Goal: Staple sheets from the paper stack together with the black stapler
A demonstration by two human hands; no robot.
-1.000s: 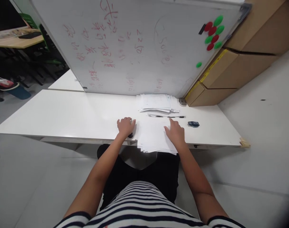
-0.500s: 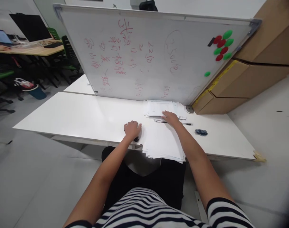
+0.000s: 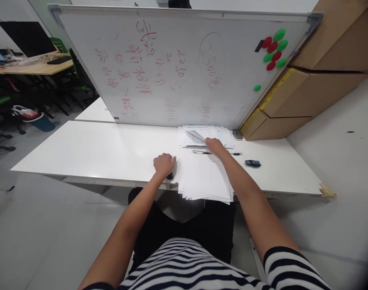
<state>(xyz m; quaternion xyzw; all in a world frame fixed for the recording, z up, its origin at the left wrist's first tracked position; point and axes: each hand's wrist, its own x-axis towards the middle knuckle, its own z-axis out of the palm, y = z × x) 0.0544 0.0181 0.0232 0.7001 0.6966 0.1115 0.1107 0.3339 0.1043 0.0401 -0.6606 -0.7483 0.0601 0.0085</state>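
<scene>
My left hand [image 3: 165,164] is closed over a black object [image 3: 170,176] close to the table's front edge. The hand covers most of that object, and its kind does not show. With my right hand [image 3: 214,146] I grip some paper [image 3: 196,136], its near side raised at a slant over the back paper stack [image 3: 184,141]. Just under my right wrist lies a black pen [image 3: 236,154]. A second paper stack [image 3: 205,179], its top sheet blank, sits nearer to me and sticks out past the table edge.
A whiteboard [image 3: 160,80] with red writing and round magnets stands along the back of the white table [image 3: 96,149]. Cardboard boxes [image 3: 280,125] are stacked at right. A small grey device [image 3: 237,134] and a dark blue item [image 3: 253,163] lie right of the papers.
My right hand has picked up paper from the back stack, which now tilts up from it. My left hand stays on the black object. The view has shifted slightly.
</scene>
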